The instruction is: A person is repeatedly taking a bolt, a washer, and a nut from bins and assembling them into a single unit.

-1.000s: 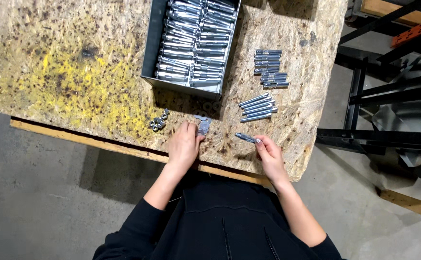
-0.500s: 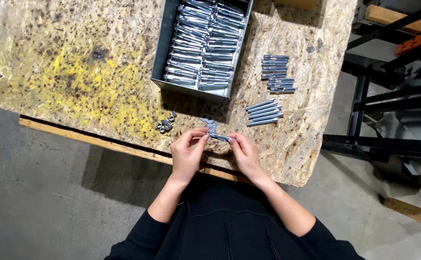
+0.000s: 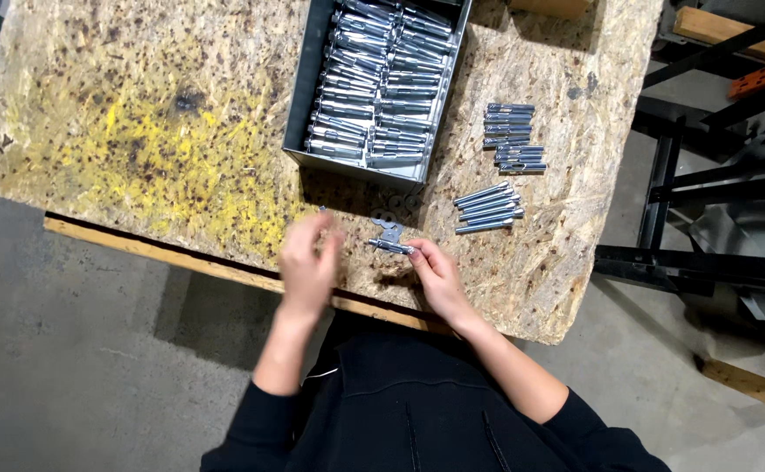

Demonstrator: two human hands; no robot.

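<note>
Lower centre, your left hand [image 3: 308, 262] is blurred, fingers loose, holding nothing I can make out. Just right of it, your right hand [image 3: 435, 273] pinches a bolt [image 3: 391, 247] level over the table's [image 3: 94, 131] near edge; you're apparently mid-assembly, needing washers [image 3: 389, 229] next.

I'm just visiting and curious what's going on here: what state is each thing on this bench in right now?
Metal bin: open, packed with bolts.
Bolt: pinched in right hand, level above the bench.
Left hand: blurred; grip unclear.
Upper bolt group: lying in rows.
Lower bolt group: lying side by side.
</note>
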